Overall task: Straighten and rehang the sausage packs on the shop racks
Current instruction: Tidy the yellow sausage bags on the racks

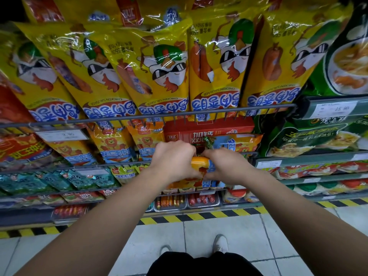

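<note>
**A:** Hands first.
**B:** Two, both on one item. Left hand (175, 160) and right hand (227, 166) are curled round a single orange sausage pack (199, 162), with the knuckles almost meeting. Neither is spread.

**A:** Pack position?
**B:** Between the hands and touching both. Its rounded top shows in the gap, and printed film shows under the palms. Whether it sits on a hook I cannot tell; the hands cover that.

**A:** Nearest neighbours?
**B:** One red box (209, 129) just above the hands. There are four lion-print packs (111, 144): three left of the left hand, one just past the right hand.

**A:** Higher?
**B:** A wire rail (159, 116). Above it, five big yellow chicken-sausage packs (217, 56) in the front row, with more behind them, partly hidden.

**A:** Right side?
**B:** Green packs (310, 140), well off to the right of the right hand.

**A:** Below?
**B:** Two clear sausage trays (171, 202) directly under the hands. Then a black-and-yellow floor stripe (199, 216), and two shoes (220, 243) on pale tile.
</note>
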A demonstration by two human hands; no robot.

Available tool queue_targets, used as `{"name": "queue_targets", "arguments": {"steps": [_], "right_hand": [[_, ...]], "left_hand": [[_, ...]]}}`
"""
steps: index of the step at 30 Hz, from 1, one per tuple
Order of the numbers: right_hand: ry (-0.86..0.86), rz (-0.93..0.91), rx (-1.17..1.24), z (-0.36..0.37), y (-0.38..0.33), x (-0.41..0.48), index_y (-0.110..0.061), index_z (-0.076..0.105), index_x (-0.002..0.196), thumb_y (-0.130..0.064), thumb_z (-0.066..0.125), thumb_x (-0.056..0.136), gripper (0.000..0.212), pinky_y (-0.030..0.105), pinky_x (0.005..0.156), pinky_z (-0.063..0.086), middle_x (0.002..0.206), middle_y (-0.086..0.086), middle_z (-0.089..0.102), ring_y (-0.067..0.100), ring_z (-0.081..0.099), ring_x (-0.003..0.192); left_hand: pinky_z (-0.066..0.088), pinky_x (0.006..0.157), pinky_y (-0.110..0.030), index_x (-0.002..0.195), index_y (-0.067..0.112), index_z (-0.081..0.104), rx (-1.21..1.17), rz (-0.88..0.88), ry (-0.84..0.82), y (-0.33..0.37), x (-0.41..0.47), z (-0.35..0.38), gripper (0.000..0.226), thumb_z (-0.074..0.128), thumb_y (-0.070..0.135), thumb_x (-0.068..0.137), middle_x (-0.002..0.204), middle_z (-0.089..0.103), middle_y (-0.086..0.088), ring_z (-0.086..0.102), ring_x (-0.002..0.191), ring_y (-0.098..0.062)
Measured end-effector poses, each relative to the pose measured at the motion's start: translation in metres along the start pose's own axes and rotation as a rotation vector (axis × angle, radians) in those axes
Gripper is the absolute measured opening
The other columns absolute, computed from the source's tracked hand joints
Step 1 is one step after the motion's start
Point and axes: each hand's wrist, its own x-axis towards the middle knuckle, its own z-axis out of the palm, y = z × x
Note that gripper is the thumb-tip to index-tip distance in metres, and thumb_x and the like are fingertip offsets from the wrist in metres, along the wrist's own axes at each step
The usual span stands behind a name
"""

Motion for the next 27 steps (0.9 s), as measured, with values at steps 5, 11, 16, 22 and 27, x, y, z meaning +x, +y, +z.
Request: {"name": "queue_targets", "arguments": {"steps": [5,11,16,22,27], "right_hand": [[0.005,0.055,0.252,0.014,0.022,-0.002,-0.022,0.056,0.125,-0.041,0.081,0.079,0.056,0.04,0.081,0.052,0.112,-0.001,0.064,0.023,0.062,0.097],[0.114,0.113,0.611,0.017,0.04,-0.014,-0.019,0.06,0.109,-0.029,0.083,0.079,0.04,0.033,0.076,0.054,0.097,-0.004,0.065,0.015,0.065,0.089],[0.262,0.175,0.946,0.022,0.037,-0.015,-0.023,0.058,0.115,-0.026,0.083,0.08,0.044,0.041,0.088,0.056,0.106,-0.005,0.07,0.015,0.068,0.096],[0.403,0.152,1.234,0.027,0.022,-0.008,-0.026,0.06,0.111,-0.017,0.082,0.081,0.038,0.038,0.087,0.059,0.102,-0.005,0.074,0.011,0.072,0.092],[0.434,0.096,1.286,0.029,0.015,-0.002,-0.029,0.06,0.11,-0.016,0.079,0.083,0.036,0.038,0.089,0.058,0.105,-0.004,0.074,0.013,0.071,0.098]], "left_hand": [[0.048,0.075,-0.027,0.135,0.038,0.05,-0.214,-0.149,0.217,-0.016,-0.015,0.004,0.096,0.046,0.095,0.057,0.122,0.063,0.018,0.057,0.114,-0.007],[0.052,0.082,-0.036,0.142,0.029,0.04,-0.801,-0.384,0.122,-0.032,-0.03,0.036,0.11,0.051,0.089,0.051,0.117,0.059,0.019,0.06,0.103,-0.005],[0.048,0.088,-0.029,0.144,0.023,0.039,-1.044,-0.429,0.084,-0.026,-0.031,0.062,0.108,0.071,0.071,0.053,0.123,0.058,0.012,0.059,0.108,-0.007],[0.049,0.101,-0.042,0.139,0.029,0.045,-1.136,-0.293,0.069,-0.006,-0.01,0.071,0.083,0.084,0.048,0.069,0.134,0.057,0.012,0.055,0.121,-0.009],[0.051,0.099,-0.035,0.132,0.024,0.053,-1.203,-0.212,0.139,-0.001,0.003,0.061,0.058,0.08,0.028,0.081,0.124,0.063,0.009,0.059,0.114,-0.008]]}}
